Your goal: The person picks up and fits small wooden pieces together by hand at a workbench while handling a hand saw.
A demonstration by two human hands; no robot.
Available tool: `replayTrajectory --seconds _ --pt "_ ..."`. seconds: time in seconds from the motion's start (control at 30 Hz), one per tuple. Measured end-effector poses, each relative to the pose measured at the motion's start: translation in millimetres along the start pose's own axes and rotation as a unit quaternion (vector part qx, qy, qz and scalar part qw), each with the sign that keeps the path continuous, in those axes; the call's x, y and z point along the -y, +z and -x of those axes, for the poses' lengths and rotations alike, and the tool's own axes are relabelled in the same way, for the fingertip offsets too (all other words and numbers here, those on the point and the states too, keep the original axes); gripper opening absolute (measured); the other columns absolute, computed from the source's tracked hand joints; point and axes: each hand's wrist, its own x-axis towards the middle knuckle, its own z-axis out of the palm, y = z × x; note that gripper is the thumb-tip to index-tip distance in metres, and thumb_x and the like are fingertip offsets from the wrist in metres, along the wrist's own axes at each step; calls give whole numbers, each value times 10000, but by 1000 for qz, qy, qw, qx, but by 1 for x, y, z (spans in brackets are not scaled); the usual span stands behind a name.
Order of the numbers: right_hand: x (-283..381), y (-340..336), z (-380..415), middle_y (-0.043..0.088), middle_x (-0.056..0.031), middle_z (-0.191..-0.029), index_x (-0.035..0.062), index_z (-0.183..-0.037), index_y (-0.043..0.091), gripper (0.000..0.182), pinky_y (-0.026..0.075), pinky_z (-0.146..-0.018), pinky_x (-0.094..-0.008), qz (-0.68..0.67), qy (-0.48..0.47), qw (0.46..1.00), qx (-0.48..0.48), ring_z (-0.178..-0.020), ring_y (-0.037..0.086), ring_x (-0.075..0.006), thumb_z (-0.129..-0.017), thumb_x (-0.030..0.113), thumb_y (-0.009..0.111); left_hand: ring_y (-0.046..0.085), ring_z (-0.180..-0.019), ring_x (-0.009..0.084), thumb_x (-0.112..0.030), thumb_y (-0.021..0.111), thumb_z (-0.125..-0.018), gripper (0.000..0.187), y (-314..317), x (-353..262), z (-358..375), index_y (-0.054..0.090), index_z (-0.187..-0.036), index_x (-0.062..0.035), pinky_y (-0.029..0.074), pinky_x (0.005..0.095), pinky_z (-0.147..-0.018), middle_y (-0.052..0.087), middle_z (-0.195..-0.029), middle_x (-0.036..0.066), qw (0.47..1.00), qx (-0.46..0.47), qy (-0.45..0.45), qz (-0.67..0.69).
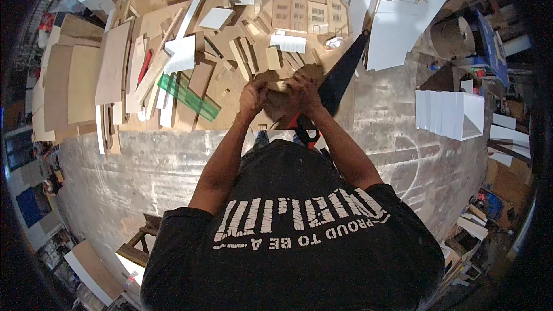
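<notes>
My left hand point(253, 97) and my right hand point(304, 93) are at the near edge of a wooden worktable. Between them is a small light wooden piece point(278, 85), with the fingers of both hands closed on its two ends. Its exact shape is partly hidden by the fingers and shadow. Just right of my right hand lies a handsaw point(339, 80), its dark blade slanting away and its red and black handle near my right wrist. Beyond my hands sit a small wooden block point(273, 57) and a white paper sheet point(288, 42).
A green transparent ruler point(189, 99), a red tool point(145, 66) and a black marker point(213, 47) lie among wood strips on the left. A cut-out panel shaped like house fronts point(308, 14) is at the back. White boards point(394, 29) stand at right.
</notes>
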Motion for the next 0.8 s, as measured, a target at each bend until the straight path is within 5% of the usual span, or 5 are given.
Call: replayTrajectory --seconds 0.13,0.33,0.53,0.63,0.8 --pt "-9 8 -1 609 -81 -1000 130 -982 665 183 378 -884 -483 -22 -33 998 -39 -1062 571 -301 -819 212 657 660 -949 402 -135 634 -855 240 1 1 2 694 -1043 1 530 433 -835 688 -1006 228 1000 -8 -7 -14" --pt "10 -34 -11 640 -122 -1171 119 -1062 679 288 388 -1010 -491 -4 49 989 138 -1212 541 -297 -795 228 693 656 -961 392 -116 650 -812 292 0 -3 1 668 -1076 8 529 433 -830 674 -1026 235 1000 -19 10 -7" --pt "-2 -75 11 605 -162 -1179 66 -1146 631 315 420 -983 -467 -68 65 995 -28 -1129 548 -370 -859 194 604 659 -887 366 -134 652 -824 315 -8 -21 14 642 -1099 19 528 432 -783 660 -964 222 996 -66 -63 -21" --pt "-22 -75 31 634 -127 -1199 117 -1174 633 447 423 -1013 -479 -105 216 969 -48 -1191 548 -337 -752 199 754 657 -863 358 -159 651 -842 317 -13 -26 13 633 -1099 25 528 428 -767 653 -960 215 996 -71 -46 -37" --pt "-42 -55 55 625 -114 -1177 125 -1209 610 502 430 -969 -481 -42 194 980 -6 -1138 562 -335 -738 196 768 633 -926 389 -144 626 -851 289 -1 -13 6 624 -1090 19 513 446 -826 627 -1043 230 997 -66 35 3"
